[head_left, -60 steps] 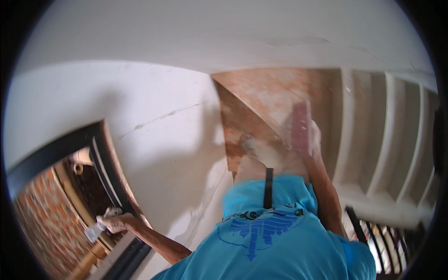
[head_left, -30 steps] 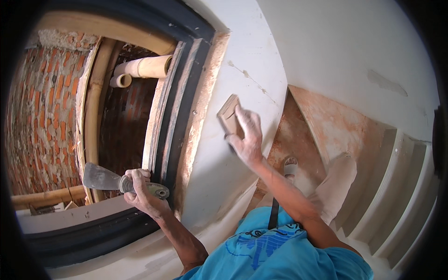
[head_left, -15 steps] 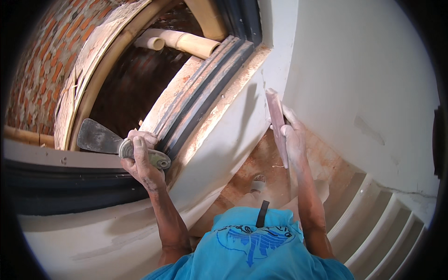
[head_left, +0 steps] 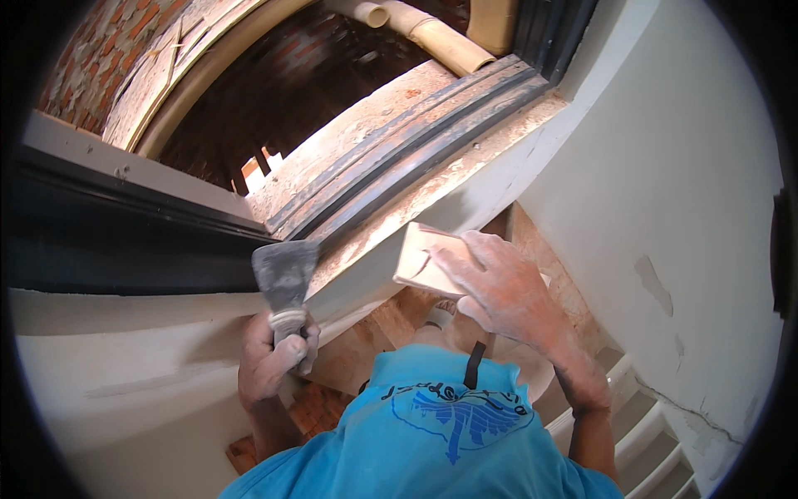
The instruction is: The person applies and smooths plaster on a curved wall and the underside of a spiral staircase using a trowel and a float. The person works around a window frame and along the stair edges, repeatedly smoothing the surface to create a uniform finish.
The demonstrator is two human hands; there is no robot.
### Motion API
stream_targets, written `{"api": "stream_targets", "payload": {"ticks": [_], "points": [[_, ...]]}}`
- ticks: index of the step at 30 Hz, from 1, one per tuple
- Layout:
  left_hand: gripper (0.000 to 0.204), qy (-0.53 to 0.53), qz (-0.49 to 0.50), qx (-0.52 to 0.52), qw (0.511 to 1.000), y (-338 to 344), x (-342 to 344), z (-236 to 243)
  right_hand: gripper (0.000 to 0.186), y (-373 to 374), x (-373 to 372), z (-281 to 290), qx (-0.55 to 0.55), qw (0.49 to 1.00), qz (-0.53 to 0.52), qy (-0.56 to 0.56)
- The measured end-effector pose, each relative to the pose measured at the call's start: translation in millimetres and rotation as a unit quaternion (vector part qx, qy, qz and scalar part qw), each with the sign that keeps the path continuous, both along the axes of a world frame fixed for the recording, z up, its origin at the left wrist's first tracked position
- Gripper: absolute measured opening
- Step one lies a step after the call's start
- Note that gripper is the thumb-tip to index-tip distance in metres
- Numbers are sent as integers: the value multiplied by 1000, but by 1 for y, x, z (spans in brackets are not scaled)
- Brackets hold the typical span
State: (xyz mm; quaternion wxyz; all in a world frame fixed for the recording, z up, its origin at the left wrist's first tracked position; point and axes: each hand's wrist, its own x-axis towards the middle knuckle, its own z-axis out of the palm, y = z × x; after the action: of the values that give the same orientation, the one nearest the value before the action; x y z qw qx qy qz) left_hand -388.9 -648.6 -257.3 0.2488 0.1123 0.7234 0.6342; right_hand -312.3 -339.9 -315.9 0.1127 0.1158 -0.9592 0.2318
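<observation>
My left hand [head_left: 266, 366], powdered with white dust, is closed around the handle of a putty knife [head_left: 285, 270]. The knife's broad grey blade points up, in front of the dark window frame and the sill corner. My right hand [head_left: 519, 295] grips a flat, pale sanding block [head_left: 428, 256] by its right side, fingers over the top and thumb below. The block is tilted with its cream face showing, apart from the wall as far as I can see. White dust covers my right hand too.
Ahead is a window opening with a dark metal track [head_left: 407, 137] and a dusty sill [head_left: 465, 162]. Bamboo poles [head_left: 440, 37] and a brick wall [head_left: 108, 62] lie beyond it. White plastered wall [head_left: 657, 158] rises at right, and pale slatted steps [head_left: 644, 453] are at lower right.
My left hand has lowered and the putty knife's blade has swung from pointing left to pointing up. My right hand has come inward and turned the block's face into view. The view has shifted.
</observation>
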Motion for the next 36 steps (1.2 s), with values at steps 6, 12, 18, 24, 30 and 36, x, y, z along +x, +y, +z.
{"api": "stream_targets", "payload": {"ticks": [6, 12, 18, 24, 30, 36], "points": [[38, -2, -23, 12, 1000, -20, 4, -3, 61, -20, -32, 14, 122, 989, 82, -10], [36, -46, 6, -20, 999, -17, 4, -9, 46, 39, -40, 27, 229, 973, -22, 20], [34, -62, -23, -18, 998, -17, -1, -16, 55, 75, -36, 49, 196, 963, -167, -76], [34, -48, -66, -21, 996, -1, -10, -14, 57, 38, -42, 30, 170, 984, -41, -26], [32, -39, -85, -14, 995, -6, -12, -23, 54, 111, -43, 33, 186, 937, -288, -68], [34, -32, -44, 45, 998, 17, -12, -24, 53, 89, -40, 17, 155, 969, -190, 3]]}}
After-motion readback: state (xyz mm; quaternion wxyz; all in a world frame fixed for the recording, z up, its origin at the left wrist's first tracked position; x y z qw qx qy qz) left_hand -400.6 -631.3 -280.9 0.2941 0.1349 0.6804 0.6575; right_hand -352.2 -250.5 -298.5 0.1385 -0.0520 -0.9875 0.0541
